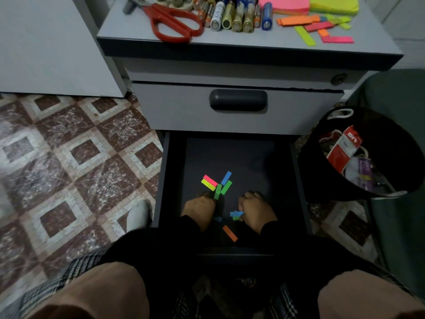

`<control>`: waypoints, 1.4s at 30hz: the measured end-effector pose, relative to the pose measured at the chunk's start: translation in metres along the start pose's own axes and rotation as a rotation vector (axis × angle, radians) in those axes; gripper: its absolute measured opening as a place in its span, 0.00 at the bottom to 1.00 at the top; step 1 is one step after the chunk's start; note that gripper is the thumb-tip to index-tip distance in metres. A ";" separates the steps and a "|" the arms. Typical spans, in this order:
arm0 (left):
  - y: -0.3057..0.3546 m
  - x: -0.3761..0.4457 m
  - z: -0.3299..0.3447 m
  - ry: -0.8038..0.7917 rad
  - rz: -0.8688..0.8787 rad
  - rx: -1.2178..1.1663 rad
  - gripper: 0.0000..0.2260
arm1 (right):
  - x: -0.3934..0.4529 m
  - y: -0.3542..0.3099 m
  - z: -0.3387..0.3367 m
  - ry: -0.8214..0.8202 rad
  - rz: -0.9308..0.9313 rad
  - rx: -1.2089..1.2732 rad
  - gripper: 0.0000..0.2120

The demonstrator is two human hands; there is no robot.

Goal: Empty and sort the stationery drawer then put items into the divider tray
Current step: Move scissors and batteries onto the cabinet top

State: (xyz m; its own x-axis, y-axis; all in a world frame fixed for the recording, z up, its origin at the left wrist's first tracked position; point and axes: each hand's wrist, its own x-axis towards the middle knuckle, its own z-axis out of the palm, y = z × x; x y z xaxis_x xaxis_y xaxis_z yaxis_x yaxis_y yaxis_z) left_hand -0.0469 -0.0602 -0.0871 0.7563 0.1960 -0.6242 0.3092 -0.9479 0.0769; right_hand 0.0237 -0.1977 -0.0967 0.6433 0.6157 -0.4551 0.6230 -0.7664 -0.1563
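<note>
Floor tiles [76,155] in brown and pale diamonds spread to the left of a grey drawer cabinet [234,74], whose top carries the sorted stationery and whose upper drawers are closed behind a dark recessed handle [238,100]. The lowest drawer [230,157] is pulled out toward the person, showing a dark floor that is mostly bare. Just right of the cabinet stands a black waste bin [358,157] holding a red-and-white package [343,149] and other scraps. On the cabinet top, red-handled scissors [174,24] lie at the left, a row of batteries [234,17] sits beside them in the middle, and pink and yellow sticky-note pads [308,4] lie at the right with loose index flags [315,27] in front of them. Inside the open drawer, both hands reach in from black sleeves. The left hand [200,207] has its fingers curled downward at a green flag, though whether it grips it cannot be told. The right hand [255,210] is curled and pinches a small bunch of blue and green flags [236,215] at its thumb side. A cluster of pink, yellow, blue and green flags [217,183] lies on the drawer floor just beyond the hands, and a single orange flag [230,233] lies between the wrists, nearer the person.
</note>
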 end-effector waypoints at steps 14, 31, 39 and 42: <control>0.008 0.002 -0.003 -0.128 0.049 -0.105 0.11 | -0.004 -0.003 0.000 0.005 0.155 0.134 0.08; 0.023 -0.014 0.011 -0.059 0.098 -0.495 0.16 | 0.001 0.014 0.001 0.043 0.265 0.085 0.13; 0.023 -0.008 -0.005 -0.168 0.067 -0.331 0.14 | -0.008 0.018 -0.014 0.031 0.223 0.281 0.21; 0.006 -0.008 -0.017 0.013 0.060 -0.318 0.12 | -0.006 0.018 -0.027 0.060 0.248 0.438 0.20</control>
State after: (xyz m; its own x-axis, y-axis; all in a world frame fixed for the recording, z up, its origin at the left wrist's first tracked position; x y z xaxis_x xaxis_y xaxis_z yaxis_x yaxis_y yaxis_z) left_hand -0.0412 -0.0631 -0.0684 0.7853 0.1469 -0.6014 0.4268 -0.8322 0.3540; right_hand 0.0427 -0.2101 -0.0734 0.7809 0.4051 -0.4755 0.2114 -0.8877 -0.4090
